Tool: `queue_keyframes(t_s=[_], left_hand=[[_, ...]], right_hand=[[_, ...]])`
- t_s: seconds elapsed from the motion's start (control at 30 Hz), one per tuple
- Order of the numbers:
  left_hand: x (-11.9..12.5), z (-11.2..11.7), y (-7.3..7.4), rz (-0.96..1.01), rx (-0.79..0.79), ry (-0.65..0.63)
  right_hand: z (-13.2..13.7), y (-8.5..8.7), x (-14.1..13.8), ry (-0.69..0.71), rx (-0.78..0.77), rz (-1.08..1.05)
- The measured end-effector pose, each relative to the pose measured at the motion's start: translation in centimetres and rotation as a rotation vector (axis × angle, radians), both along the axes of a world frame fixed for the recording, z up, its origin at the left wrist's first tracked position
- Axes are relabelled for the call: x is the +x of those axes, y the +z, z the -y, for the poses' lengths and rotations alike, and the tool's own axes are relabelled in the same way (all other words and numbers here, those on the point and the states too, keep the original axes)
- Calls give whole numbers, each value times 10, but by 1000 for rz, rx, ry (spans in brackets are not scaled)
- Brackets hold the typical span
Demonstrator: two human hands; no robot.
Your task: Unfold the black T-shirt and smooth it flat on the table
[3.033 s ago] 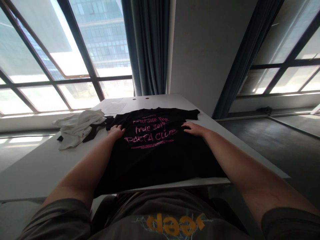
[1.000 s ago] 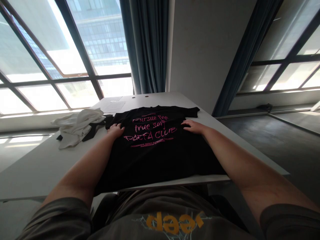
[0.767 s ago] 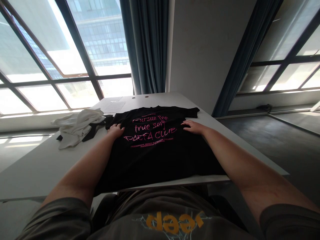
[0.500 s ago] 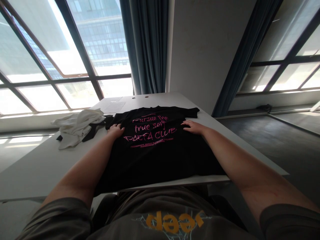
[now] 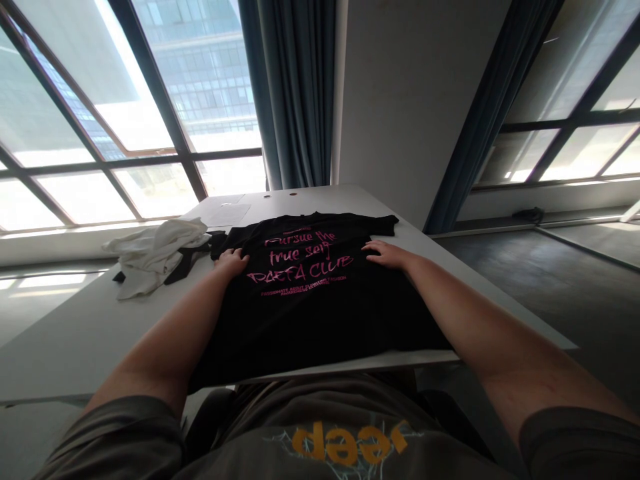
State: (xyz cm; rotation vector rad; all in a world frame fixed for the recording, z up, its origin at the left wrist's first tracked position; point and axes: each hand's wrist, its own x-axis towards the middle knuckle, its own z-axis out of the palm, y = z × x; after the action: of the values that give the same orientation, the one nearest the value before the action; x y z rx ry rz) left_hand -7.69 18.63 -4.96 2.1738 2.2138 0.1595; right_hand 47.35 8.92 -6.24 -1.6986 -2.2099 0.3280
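Note:
A black T-shirt [image 5: 320,327] with pink lettering lies spread flat, its collar away from me and its hem by the near table edge. My left hand [image 5: 233,262] rests on the shirt's left side, below the sleeve, with its fingers apart. On the opposite side, my right hand [image 5: 384,255] lies on the cloth near the end of the lettering, fingers stretched out toward the middle. Neither hand lifts the fabric.
The shirt lies on a white table [image 5: 65,340]. A crumpled heap of white cloth [image 5: 155,250] with dark fabric under it sits to the left. A sheet of paper [image 5: 229,213] lies at the back. Blue curtains [image 5: 300,93] hang behind.

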Motion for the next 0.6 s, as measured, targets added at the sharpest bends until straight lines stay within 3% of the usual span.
queue_keyframes(t_s=[0.6], left_hand=[[-4, -9, -6, -3, 14, -4]], right_hand=[[0, 2, 1, -1, 0, 35]])
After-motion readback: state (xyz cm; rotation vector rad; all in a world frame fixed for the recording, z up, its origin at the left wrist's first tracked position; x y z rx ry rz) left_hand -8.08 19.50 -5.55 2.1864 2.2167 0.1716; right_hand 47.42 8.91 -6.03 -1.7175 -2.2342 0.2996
